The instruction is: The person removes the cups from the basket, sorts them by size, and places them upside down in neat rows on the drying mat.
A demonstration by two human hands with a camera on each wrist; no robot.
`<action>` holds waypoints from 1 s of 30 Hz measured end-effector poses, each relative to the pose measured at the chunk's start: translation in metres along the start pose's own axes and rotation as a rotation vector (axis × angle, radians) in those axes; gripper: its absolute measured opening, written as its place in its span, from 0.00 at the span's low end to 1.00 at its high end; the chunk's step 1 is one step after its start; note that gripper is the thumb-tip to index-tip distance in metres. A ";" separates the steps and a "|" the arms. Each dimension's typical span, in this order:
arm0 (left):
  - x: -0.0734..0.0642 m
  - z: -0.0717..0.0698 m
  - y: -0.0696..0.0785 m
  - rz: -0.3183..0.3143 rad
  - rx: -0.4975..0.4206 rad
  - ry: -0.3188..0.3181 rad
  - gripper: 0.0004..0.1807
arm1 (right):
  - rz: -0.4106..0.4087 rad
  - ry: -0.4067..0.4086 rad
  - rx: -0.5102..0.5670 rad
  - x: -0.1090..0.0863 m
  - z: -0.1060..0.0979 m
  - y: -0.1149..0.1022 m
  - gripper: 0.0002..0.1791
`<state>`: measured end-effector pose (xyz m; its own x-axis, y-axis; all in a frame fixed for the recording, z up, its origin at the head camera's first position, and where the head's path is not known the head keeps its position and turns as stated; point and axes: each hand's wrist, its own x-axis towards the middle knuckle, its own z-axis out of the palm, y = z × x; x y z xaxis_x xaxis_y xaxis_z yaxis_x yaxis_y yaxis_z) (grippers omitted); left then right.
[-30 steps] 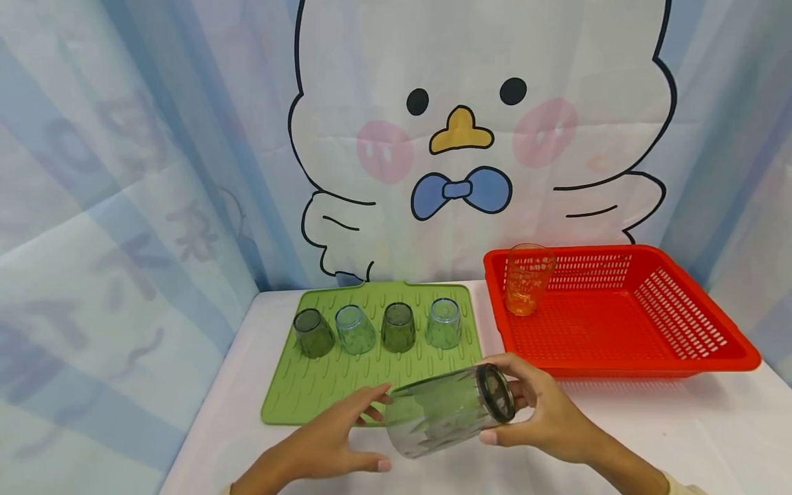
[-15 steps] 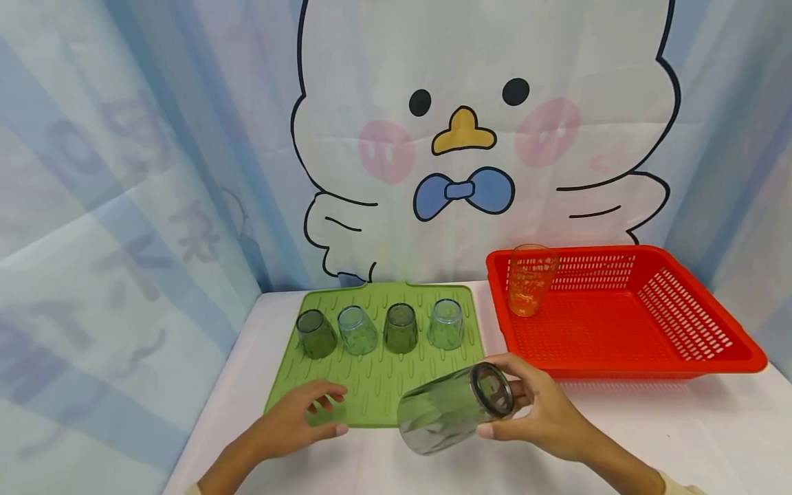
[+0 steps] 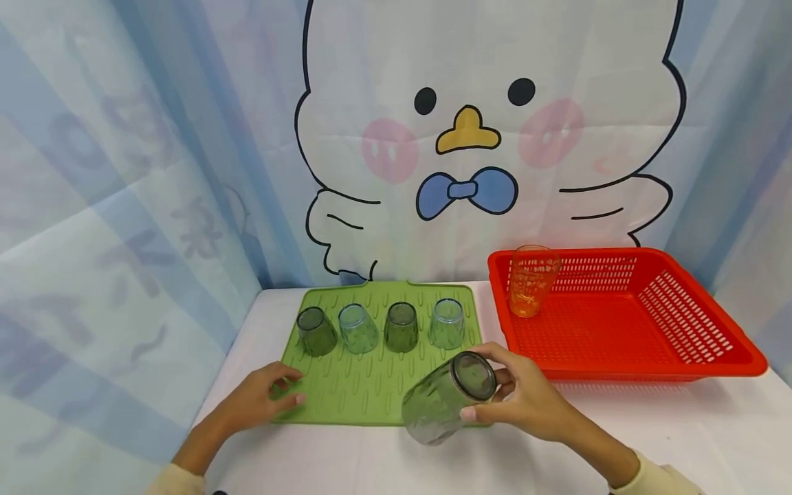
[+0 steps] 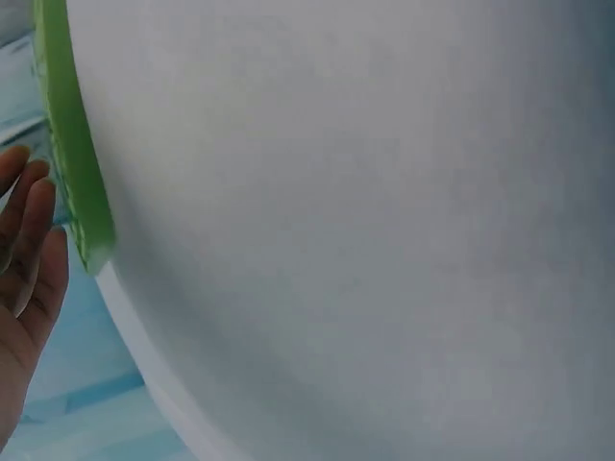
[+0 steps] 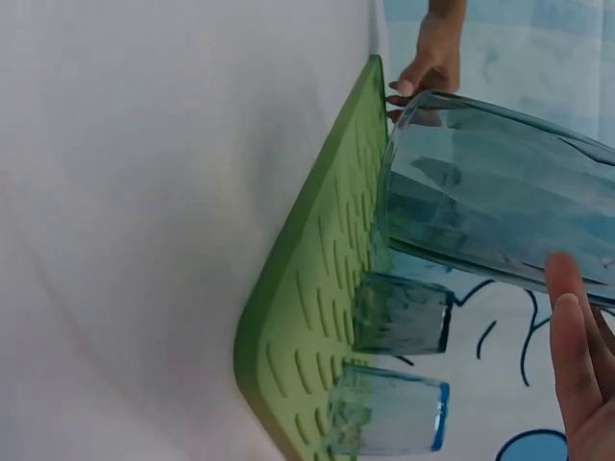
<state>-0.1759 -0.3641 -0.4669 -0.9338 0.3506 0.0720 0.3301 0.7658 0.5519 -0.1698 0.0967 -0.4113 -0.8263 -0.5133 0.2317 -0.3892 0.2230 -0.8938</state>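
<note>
My right hand [image 3: 526,399] grips a clear grey-green drinking glass [image 3: 436,405] near its thick base. The glass is tilted, its base up and to the right and its mouth down and to the left, above the front edge of the green drying mat [image 3: 346,399]. The right wrist view shows the same glass [image 5: 500,192] from the side, with fingers [image 5: 574,355] against its wall. My left hand [image 3: 260,399] holds nothing; its fingers are loosely bent by the mat's left front edge. Only part of the left hand [image 4: 24,259] shows in the left wrist view.
Along the mat's back half several small glasses stand upside down in a row, from a dark one [image 3: 317,333] to a pale one [image 3: 447,326]. A red basket [image 3: 619,371] at right holds a tall clear glass [image 3: 531,282]. A printed curtain [image 3: 383,82] hangs behind.
My left hand has come off the glass and moved left to the mat's edge. In my right hand the glass has tipped further, its base rising and its mouth turning down.
</note>
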 end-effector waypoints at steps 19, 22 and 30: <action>-0.002 -0.011 -0.018 -0.106 0.017 -0.127 0.29 | 0.011 -0.120 -0.219 0.072 0.023 -0.017 0.41; -0.001 -0.013 -0.017 -0.110 0.019 -0.142 0.30 | 0.018 -0.123 -0.219 0.085 0.030 -0.020 0.42; 0.000 -0.014 -0.018 -0.101 0.016 -0.165 0.30 | -0.011 -0.141 -0.179 0.119 0.054 -0.022 0.38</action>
<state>-0.1842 -0.3857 -0.4652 -0.9272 0.3543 -0.1214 0.2392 0.8097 0.5359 -0.2378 -0.0142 -0.3850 -0.7615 -0.6245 0.1736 -0.4741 0.3541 -0.8061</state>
